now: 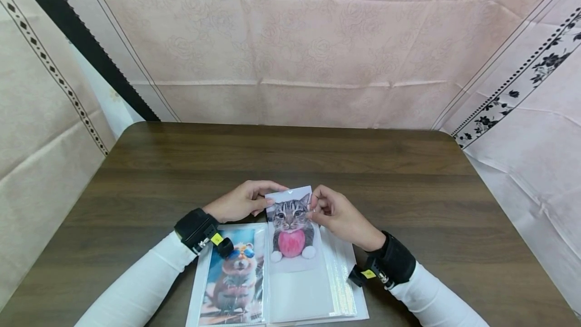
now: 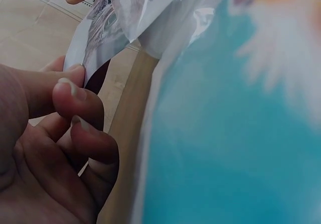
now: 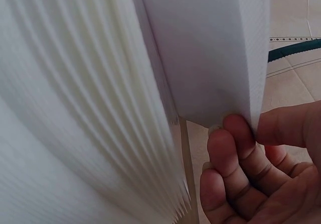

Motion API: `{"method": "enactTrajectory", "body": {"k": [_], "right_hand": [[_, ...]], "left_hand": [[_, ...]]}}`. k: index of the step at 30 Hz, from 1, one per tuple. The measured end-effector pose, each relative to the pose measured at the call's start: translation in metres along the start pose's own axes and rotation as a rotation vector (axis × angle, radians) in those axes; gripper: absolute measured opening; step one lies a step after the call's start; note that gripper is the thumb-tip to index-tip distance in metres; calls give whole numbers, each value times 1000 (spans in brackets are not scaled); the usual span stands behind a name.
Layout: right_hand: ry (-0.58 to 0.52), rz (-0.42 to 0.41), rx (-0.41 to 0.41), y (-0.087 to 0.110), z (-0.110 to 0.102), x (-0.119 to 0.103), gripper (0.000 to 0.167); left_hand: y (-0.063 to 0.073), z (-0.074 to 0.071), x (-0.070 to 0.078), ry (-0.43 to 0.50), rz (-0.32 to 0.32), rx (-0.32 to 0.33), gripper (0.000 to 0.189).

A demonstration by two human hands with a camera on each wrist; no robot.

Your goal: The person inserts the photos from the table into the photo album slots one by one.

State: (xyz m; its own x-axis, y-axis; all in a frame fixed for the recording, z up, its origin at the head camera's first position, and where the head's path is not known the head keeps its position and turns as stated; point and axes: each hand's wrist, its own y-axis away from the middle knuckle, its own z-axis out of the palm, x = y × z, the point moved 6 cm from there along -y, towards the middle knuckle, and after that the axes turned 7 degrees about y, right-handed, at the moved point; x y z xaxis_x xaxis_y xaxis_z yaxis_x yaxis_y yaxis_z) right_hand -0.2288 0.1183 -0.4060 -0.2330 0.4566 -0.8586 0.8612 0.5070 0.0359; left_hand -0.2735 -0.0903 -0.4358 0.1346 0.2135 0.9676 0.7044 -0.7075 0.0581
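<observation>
A photo album point(image 1: 362, 307) lies spread on the table with clear sleeve pages. A picture of a striped cat with a pink heart point(image 1: 291, 243) is partly inside the right-hand page's sleeve point(image 1: 299, 296), its upper end sticking out above. My left hand point(image 1: 242, 202) pinches the picture's upper left corner between thumb and fingers; the left wrist view shows the picture point(image 2: 95, 45) bending there beside the clear film. My right hand point(image 1: 338, 216) pinches at the right edge near the cat's ear. In the right wrist view, thumb and fingertips hold a white sheet's edge point(image 3: 253, 83).
The left page holds a picture of a furry animal in blue glasses point(image 1: 238, 281). Several more sleeve pages point(image 3: 100, 83) are stacked under the right page. Brown wooden table point(image 1: 290, 155) surrounds the album, and light patterned cloth point(image 1: 295, 54) hangs beyond its far edge.
</observation>
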Motion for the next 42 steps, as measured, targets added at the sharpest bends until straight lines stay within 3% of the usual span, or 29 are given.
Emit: {"method": "enactTrajectory", "body": {"k": [26, 35, 42], "right_hand": [[-21, -16, -6, 0, 1, 0, 14], [-7, -21, 2, 0, 0, -1, 14], [-19, -25, -4, -1, 1, -1, 14]], "left_hand": [[-2, 8, -4, -77, -12, -47, 34], [-1, 11, -1, -30, -1, -32, 41], [-1, 11, 0, -81, 4, -13, 40]]}}
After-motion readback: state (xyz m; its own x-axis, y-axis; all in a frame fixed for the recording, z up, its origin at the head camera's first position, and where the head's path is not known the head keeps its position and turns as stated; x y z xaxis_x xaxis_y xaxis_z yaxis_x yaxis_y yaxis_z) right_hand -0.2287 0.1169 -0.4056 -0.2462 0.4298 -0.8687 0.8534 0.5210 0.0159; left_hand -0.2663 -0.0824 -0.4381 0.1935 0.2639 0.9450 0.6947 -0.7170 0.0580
